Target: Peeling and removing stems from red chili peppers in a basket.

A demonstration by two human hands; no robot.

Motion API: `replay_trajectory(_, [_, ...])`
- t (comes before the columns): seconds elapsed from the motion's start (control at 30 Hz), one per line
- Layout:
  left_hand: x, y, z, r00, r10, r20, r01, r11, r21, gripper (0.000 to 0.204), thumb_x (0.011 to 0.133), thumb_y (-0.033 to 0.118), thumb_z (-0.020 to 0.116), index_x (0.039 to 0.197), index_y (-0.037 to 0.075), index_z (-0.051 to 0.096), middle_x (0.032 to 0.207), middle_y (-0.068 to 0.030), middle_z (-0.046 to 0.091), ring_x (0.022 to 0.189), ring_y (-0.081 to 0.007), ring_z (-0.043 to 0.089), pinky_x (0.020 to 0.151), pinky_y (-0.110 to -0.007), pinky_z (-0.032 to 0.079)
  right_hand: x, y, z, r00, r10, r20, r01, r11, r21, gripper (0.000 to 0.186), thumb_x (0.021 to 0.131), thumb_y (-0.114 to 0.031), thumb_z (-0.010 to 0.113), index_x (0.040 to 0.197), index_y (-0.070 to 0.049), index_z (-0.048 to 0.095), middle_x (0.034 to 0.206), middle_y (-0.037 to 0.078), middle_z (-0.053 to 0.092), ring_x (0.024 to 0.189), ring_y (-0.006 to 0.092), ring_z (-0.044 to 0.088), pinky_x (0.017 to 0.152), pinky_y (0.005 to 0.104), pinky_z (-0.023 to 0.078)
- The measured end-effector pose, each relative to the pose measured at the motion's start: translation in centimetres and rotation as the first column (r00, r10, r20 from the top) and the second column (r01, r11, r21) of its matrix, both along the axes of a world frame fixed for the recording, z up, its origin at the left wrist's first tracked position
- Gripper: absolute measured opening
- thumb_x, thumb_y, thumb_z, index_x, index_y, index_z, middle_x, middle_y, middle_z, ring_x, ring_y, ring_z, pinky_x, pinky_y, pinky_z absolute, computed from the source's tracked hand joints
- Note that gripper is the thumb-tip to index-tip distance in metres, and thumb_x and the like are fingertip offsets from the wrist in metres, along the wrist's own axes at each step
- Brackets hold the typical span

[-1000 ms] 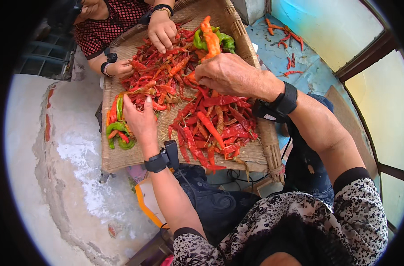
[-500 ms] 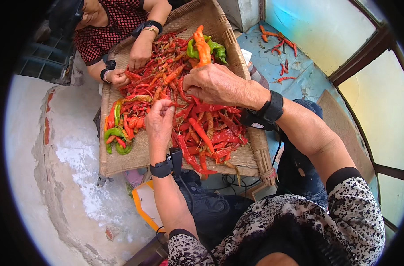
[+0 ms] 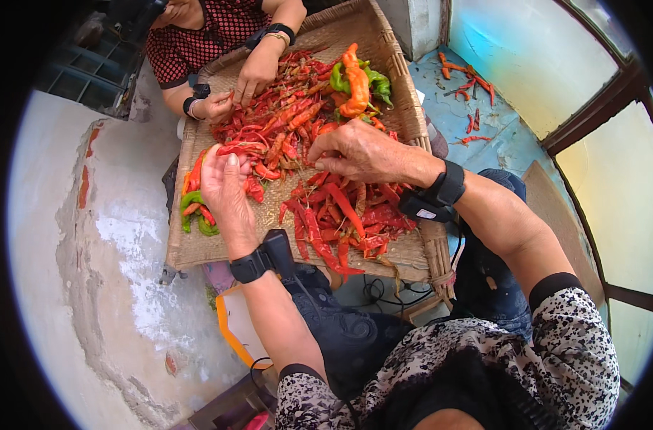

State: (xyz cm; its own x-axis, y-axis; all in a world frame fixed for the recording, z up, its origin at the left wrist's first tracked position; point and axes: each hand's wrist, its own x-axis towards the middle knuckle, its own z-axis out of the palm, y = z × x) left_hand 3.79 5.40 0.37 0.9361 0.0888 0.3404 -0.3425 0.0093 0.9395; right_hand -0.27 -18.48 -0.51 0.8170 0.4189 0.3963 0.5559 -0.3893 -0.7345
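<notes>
A heap of red chili peppers [image 3: 287, 118] fills the upper part of a shallow woven basket [image 3: 219, 244]. At the left side of the basket my left hand [image 3: 226, 188] touches the heap, thumb lifted apart from the fingers. Green peppers [image 3: 206, 228] lie just below it. My right hand [image 3: 366, 152] is over the middle of the basket with fingers curled together; what they hold, if anything, is hidden. Beneath it spreads a nearer pile of red chilies [image 3: 351, 218]. An orange pepper [image 3: 356, 82] and a green pepper [image 3: 379, 84] sit beyond my right hand.
Across the basket, a co-worker's hands [image 3: 256, 75] handle chilies at the far left. Loose chilies [image 3: 472, 79] lie on the blue floor sheet [image 3: 502, 118] to the right. Framed glass panes stand at right, a worn wall [image 3: 133, 193] at left. Cables hang below the basket.
My left hand has moved left, away from the middle, to the left part of the heap, its fingers loosening. My right hand stays near the middle. The view has shifted slightly.
</notes>
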Motion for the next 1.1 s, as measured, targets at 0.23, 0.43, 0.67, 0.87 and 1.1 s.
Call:
replay_trajectory(0.23, [-1.8, 3.7, -3.2, 0.982, -0.127, -0.138, 0.174, 0.338, 0.925, 0.035, 0.076, 0.008, 0.066, 0.111, 0.007, 0.062, 0.109, -0.0154, 0.062, 0.101, -0.0338, 0.058, 0.087, -0.041, 0.047, 0.8, -1.0, -1.0, 0.987, -0.041, 0.158, 0.039, 0.999, 0.015, 0.013, 0.082, -0.011, 0.063, 0.089, -0.002, 0.067, 0.073, 0.016, 0.066, 0.068, 0.031, 0.065, 0.063, 0.0385, 0.052])
replay_trajectory(0.43, [-2.8, 1.5, -2.6, 0.98, -0.086, -0.182, 0.194, 0.156, 0.969, 0.022, 0.077, 0.008, 0.064, 0.099, 0.004, 0.062, 0.09, -0.0146, 0.064, 0.084, -0.0296, 0.062, 0.075, -0.037, 0.048, 0.3, -1.6, -0.8, 0.995, -0.044, 0.085, 0.047, 0.998, -0.034, 0.01, 0.083, -0.009, 0.062, 0.087, -0.001, 0.066, 0.074, 0.014, 0.066, 0.07, 0.0292, 0.066, 0.065, 0.037, 0.051])
replay_trajectory(0.67, [-1.6, 2.8, -0.9, 0.974, -0.096, -0.207, 0.208, 0.75, 0.628, 0.014, 0.086, 0.013, 0.062, 0.092, 0.0, 0.061, 0.073, -0.0011, 0.06, 0.063, -0.0073, 0.053, 0.057, -0.022, 0.042, -0.1, -2.3, -1.1, 0.999, -0.019, 0.048, 0.023, 0.996, -0.087, 0.015, 0.085, -0.009, 0.061, 0.095, 0.001, 0.063, 0.085, 0.015, 0.066, 0.079, 0.0312, 0.064, 0.071, 0.0387, 0.051])
replay_trajectory(0.87, [-0.7, 3.1, -0.4, 0.887, -0.141, -0.439, 0.405, 0.695, 0.595, 0.021, 0.088, 0.018, 0.061, 0.098, -0.001, 0.06, 0.075, -0.002, 0.06, 0.064, -0.0071, 0.054, 0.058, -0.022, 0.044, -0.2, -2.4, -0.7, 0.997, -0.012, 0.073, 0.017, 0.998, -0.066, 0.015, 0.084, -0.009, 0.061, 0.095, 0.001, 0.062, 0.082, 0.016, 0.065, 0.076, 0.0325, 0.063, 0.068, 0.0392, 0.05])
replay_trajectory(1.1, [0.3, 2.0, -0.8, 0.984, 0.109, 0.142, -0.172, 0.359, 0.917, 0.045, 0.089, 0.023, 0.055, 0.128, 0.001, 0.05, 0.113, -0.0216, 0.059, 0.092, -0.029, 0.061, 0.087, -0.039, 0.045, 0.3, -2.9, -1.1, 0.988, -0.1, 0.114, 0.104, 0.994, -0.033, 0.013, 0.084, -0.008, 0.061, 0.093, 0.001, 0.063, 0.078, 0.015, 0.065, 0.073, 0.0322, 0.064, 0.066, 0.0378, 0.051])
